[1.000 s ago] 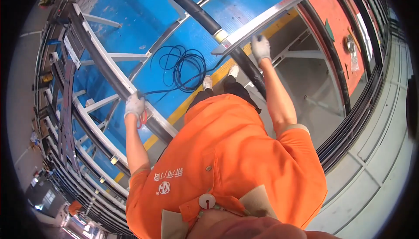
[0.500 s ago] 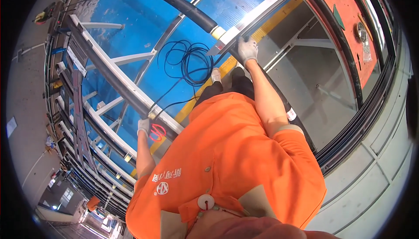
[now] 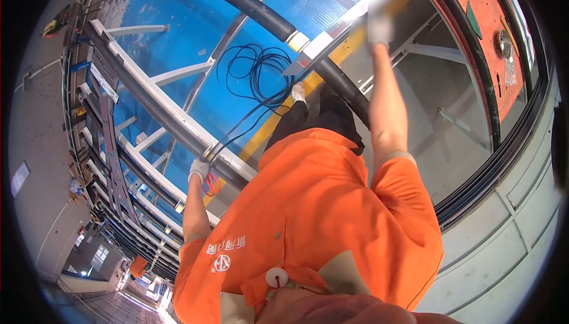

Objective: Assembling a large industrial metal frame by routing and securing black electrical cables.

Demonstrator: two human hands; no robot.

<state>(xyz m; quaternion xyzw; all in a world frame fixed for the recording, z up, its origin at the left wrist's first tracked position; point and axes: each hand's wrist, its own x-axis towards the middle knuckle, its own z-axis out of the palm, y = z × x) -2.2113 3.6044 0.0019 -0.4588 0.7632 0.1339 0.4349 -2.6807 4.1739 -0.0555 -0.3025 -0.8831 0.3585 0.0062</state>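
The bar (image 3: 344,28) reached up and right from the coil (image 3: 256,75), its end just beside the coil's right edge. Right of the coil, the right hand (image 3: 381,16) blurred over the bar's lower edge; its opening and hold could not be told. Down-left of the coil, the left hand (image 3: 200,169) was at the edge of the rail (image 3: 155,106), near a red loop (image 3: 210,186); its grip could not be told either. Blue floor (image 3: 201,115) lay open between coil and rail.
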